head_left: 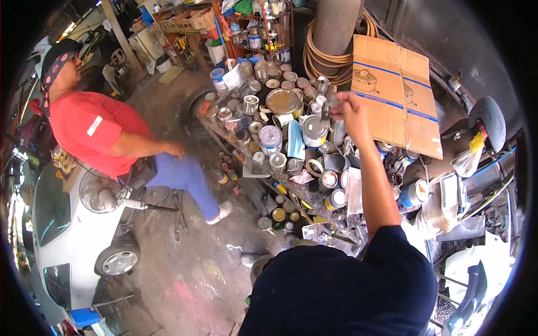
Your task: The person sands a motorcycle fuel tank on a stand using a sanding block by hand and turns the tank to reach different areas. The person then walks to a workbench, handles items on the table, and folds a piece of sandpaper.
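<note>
My right hand (353,112) is stretched out over a crowded bench of paint cans, its fingers pinched together. Between the fingertips is a small dark, flat piece (325,113) whose kind I cannot make out. Just below it stands a large grey-lidded can (315,127). A light blue face mask (296,140) hangs beside that can, and a can with a pinkish lid (270,137) is to its left. Beside my wrist lies a cardboard sheet (400,92) with blue stripes. My left hand does not show.
A person in a red shirt (101,123) strides on the left, near a fan (101,193) and a white car (73,241). Brown hose (311,56) is coiled round a thick post (335,33). Small cans (279,214) stand low by the bench. A metal rack (274,33) is behind.
</note>
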